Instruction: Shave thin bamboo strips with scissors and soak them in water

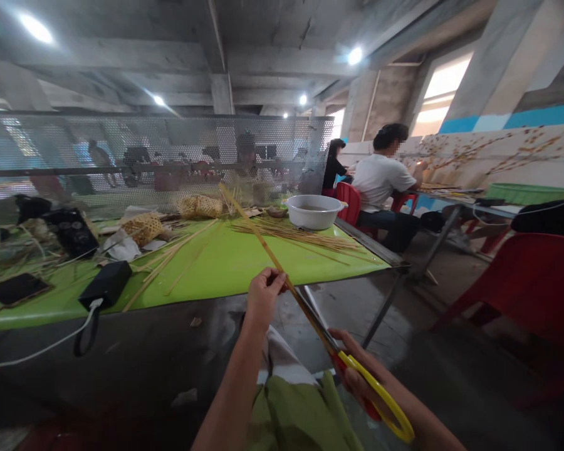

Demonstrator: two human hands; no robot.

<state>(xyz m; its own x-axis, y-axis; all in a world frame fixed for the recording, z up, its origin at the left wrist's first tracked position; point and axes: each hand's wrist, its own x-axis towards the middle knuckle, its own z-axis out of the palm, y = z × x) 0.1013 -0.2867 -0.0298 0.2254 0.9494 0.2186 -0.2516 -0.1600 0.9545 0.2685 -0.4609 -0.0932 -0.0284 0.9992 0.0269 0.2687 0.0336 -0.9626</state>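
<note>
My left hand (pixel 266 292) pinches a long flat bamboo strip (pixel 259 237) between thumb and fingers, just past the front edge of the green-covered table (pixel 207 266). The strip slants from the far side of the table down toward my lap. In my right hand (pixel 357 369) is a pair of scissors (pixel 375 388) with yellow and red handles. Its metal blades point up and left and lie along the lower part of the strip. One blade shows apart from the strip near my left hand; whether the strip sits between the blades I cannot tell.
Several thin strips (pixel 305 237) lie near a white basin (pixel 313 212). Woven bamboo pieces (pixel 200 206), a black box (pixel 105 285) with a white cable and a dark phone-like slab (pixel 19 289) are at left. A seated person (pixel 383 181) and red chairs (pixel 521 282) are at right.
</note>
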